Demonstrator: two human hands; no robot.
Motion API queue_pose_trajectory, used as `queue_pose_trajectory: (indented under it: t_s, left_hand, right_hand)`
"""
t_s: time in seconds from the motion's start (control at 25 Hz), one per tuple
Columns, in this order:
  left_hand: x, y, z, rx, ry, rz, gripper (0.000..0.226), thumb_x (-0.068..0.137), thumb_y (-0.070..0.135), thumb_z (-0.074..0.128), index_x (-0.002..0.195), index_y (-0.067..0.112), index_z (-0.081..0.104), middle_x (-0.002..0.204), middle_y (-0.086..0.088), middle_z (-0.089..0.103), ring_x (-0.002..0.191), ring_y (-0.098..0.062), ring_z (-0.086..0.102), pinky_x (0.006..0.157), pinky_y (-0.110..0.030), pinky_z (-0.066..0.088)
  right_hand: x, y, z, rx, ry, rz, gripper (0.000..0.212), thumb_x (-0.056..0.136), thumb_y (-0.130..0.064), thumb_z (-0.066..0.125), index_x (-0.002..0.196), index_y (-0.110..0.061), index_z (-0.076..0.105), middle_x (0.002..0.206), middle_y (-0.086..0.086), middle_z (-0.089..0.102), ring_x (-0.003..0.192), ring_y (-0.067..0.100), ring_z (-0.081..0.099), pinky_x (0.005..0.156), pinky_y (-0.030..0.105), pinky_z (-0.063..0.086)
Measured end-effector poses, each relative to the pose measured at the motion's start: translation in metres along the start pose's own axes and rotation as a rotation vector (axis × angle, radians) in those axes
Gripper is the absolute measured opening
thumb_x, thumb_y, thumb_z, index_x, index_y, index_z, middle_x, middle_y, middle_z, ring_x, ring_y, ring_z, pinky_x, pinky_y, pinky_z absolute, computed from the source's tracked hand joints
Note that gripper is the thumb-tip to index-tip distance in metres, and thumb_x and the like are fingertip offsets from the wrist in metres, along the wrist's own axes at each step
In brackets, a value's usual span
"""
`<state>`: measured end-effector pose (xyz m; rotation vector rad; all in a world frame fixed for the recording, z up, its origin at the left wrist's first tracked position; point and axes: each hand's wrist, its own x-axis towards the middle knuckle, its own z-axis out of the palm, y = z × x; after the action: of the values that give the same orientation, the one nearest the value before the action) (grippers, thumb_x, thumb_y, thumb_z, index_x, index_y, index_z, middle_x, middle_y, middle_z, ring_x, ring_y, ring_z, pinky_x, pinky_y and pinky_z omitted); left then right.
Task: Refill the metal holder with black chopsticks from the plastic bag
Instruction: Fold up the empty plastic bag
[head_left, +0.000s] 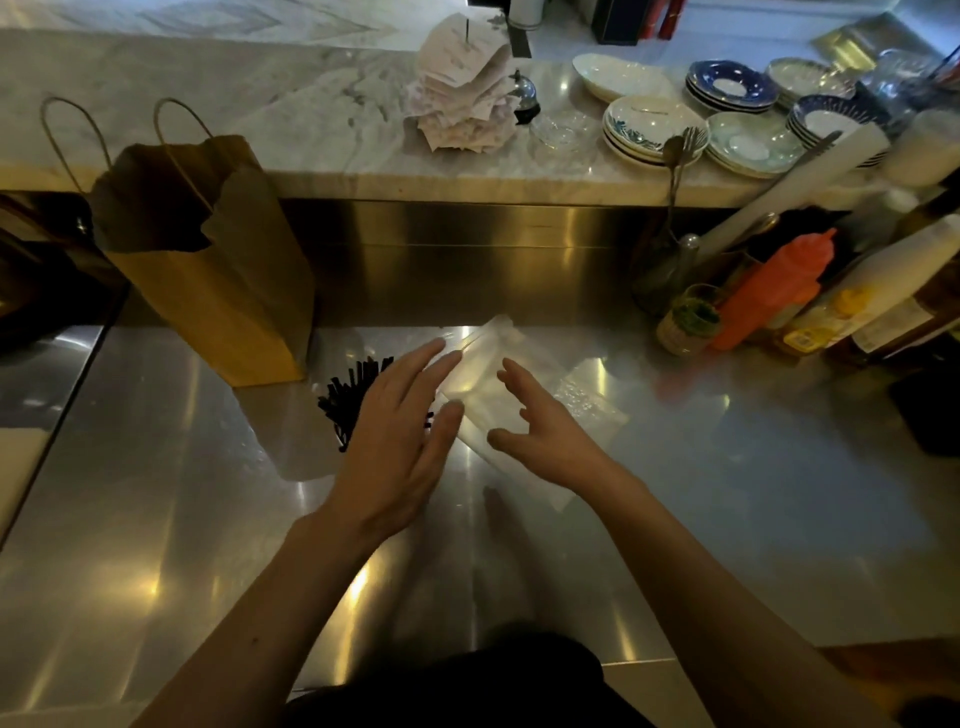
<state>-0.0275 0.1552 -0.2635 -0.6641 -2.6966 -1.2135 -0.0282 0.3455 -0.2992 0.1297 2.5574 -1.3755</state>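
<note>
A bundle of black chopsticks (349, 397) stands upright just left of my left hand, and their metal holder is mostly hidden behind that hand. A clear plastic bag (485, 382) lies flat on the steel counter (156, 493) between my two hands. My left hand (400, 441) hovers over the bag's left edge with fingers spread, holding nothing. My right hand (540, 426) hovers over the bag's right side, fingers curled and apart, also holding nothing. A second small clear bag (592, 400) lies to the right.
A brown paper bag (208, 270) stands at the back left. Sauce bottles, an orange squeeze bottle (769, 291) and a jar (688, 319) crowd the right. Stacked plates (649, 130), receipts (462, 88) and a bell sit on the raised marble ledge.
</note>
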Motion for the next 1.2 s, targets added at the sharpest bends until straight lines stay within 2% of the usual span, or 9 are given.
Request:
queue_pose_trajectory:
  t_s: [0.12, 0.28, 0.4, 0.56, 0.72, 0.84, 0.92, 1.04, 1.2]
  left_hand:
    - [-0.001, 0.033, 0.031, -0.209, 0.107, -0.064, 0.044, 0.099, 0.034, 0.043, 0.142, 0.024, 0.037, 0.146, 0.005, 0.04, 0.136, -0.003, 0.035, 0.112, -0.017, 0.028]
    - [-0.007, 0.044, 0.08, -0.322, 0.152, -0.21, 0.039, 0.098, 0.029, 0.047, 0.136, 0.029, 0.04, 0.139, 0.009, 0.045, 0.129, 0.003, 0.041, 0.106, -0.011, 0.031]
    - [-0.008, 0.033, 0.115, -0.403, 0.146, -0.482, 0.041, 0.098, 0.033, 0.049, 0.138, 0.027, 0.04, 0.142, 0.007, 0.044, 0.128, -0.005, 0.045, 0.106, -0.023, 0.038]
    - [0.002, -0.002, 0.157, -0.42, 0.101, -0.921, 0.056, 0.095, 0.032, 0.056, 0.144, 0.018, 0.033, 0.149, -0.011, 0.04, 0.135, -0.024, 0.041, 0.112, -0.044, 0.035]
    - [0.017, -0.014, 0.179, -0.497, 0.035, -1.142, 0.071, 0.091, 0.028, 0.064, 0.148, 0.011, 0.026, 0.143, -0.006, 0.042, 0.13, -0.026, 0.045, 0.111, -0.042, 0.036]
    - [0.026, -0.027, 0.191, -0.746, 0.146, -1.31, 0.071, 0.075, 0.029, 0.077, 0.133, 0.009, 0.042, 0.129, -0.01, 0.057, 0.115, -0.033, 0.059, 0.101, -0.047, 0.047]
    - [0.03, -0.033, 0.198, -0.823, 0.195, -1.35, 0.063, 0.07, 0.027, 0.078, 0.122, 0.003, 0.051, 0.121, -0.018, 0.064, 0.105, -0.034, 0.065, 0.094, -0.045, 0.052]
    - [0.03, -0.028, 0.201, -0.863, 0.25, -1.344, 0.036, 0.086, 0.009, 0.068, 0.118, 0.0, 0.056, 0.112, -0.022, 0.064, 0.091, -0.032, 0.065, 0.078, -0.038, 0.053]
    - [0.024, -0.031, 0.195, -0.897, 0.256, -1.309, 0.025, 0.087, -0.001, 0.062, 0.111, 0.006, 0.063, 0.104, -0.022, 0.061, 0.073, -0.024, 0.064, 0.06, -0.032, 0.054]
  right_hand:
    - [0.009, 0.02, -0.019, 0.018, 0.079, 0.024, 0.079, 0.085, -0.022, 0.069, 0.149, -0.026, 0.023, 0.152, -0.001, 0.037, 0.137, 0.018, 0.038, 0.109, 0.033, 0.034]
    - [0.025, 0.052, -0.049, -0.013, 0.17, 0.074, 0.073, 0.087, -0.023, 0.067, 0.149, -0.021, 0.027, 0.151, 0.004, 0.04, 0.136, 0.022, 0.04, 0.111, 0.039, 0.036]
    - [0.037, 0.073, -0.067, -0.089, 0.159, 0.105, 0.072, 0.088, -0.023, 0.065, 0.149, -0.018, 0.027, 0.152, 0.006, 0.038, 0.137, 0.024, 0.04, 0.109, 0.037, 0.035]
    - [0.056, 0.104, -0.082, -0.167, 0.083, 0.157, 0.07, 0.091, -0.025, 0.062, 0.15, -0.015, 0.026, 0.155, 0.007, 0.032, 0.141, 0.027, 0.034, 0.112, 0.038, 0.03]
    - [0.072, 0.126, -0.095, -0.222, -0.013, 0.204, 0.067, 0.093, -0.024, 0.059, 0.15, -0.014, 0.025, 0.156, 0.007, 0.03, 0.141, 0.029, 0.033, 0.112, 0.039, 0.029]
    - [0.083, 0.135, -0.101, -0.188, -0.078, 0.24, 0.062, 0.093, -0.02, 0.056, 0.149, -0.014, 0.029, 0.152, 0.011, 0.037, 0.134, 0.031, 0.043, 0.106, 0.038, 0.037]
    - [0.089, 0.143, -0.103, -0.16, -0.125, 0.288, 0.061, 0.093, -0.02, 0.056, 0.148, -0.013, 0.03, 0.149, 0.013, 0.041, 0.133, 0.032, 0.044, 0.106, 0.04, 0.038]
    - [0.091, 0.156, -0.099, -0.131, -0.177, 0.341, 0.059, 0.093, -0.021, 0.057, 0.147, -0.015, 0.032, 0.146, 0.011, 0.046, 0.131, 0.031, 0.047, 0.104, 0.039, 0.039]
    - [0.087, 0.169, -0.095, 0.066, -0.146, 0.413, 0.049, 0.09, -0.023, 0.063, 0.136, -0.014, 0.048, 0.126, 0.009, 0.058, 0.11, 0.027, 0.059, 0.087, 0.032, 0.048]
